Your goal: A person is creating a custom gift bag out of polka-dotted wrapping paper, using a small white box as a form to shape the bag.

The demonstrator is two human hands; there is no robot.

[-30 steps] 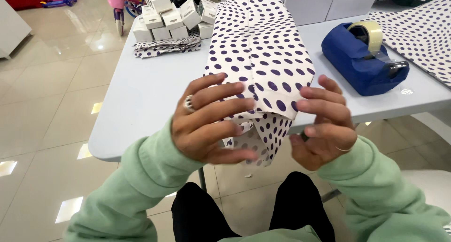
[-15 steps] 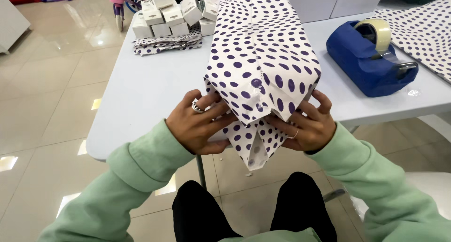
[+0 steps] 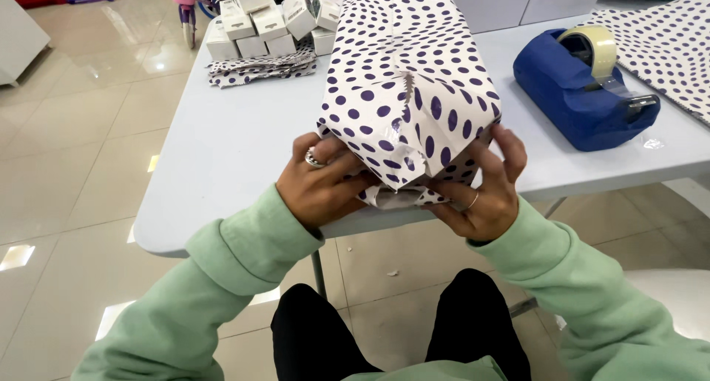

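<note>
Pinching the folded end flaps of the polka-dot wrapped box [image 3: 410, 85] at the desk [image 3: 237, 144] edge, left hand [image 3: 322, 185] and right hand [image 3: 484, 189] pressed on paper. Feels light and boxy; the thin paper creases, probably tears easily, so I grip the corners.

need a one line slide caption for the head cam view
Left hand and right hand fold the end of a polka-dot wrapped parcel at the table edge, beside a blue tape dispenser.
</note>
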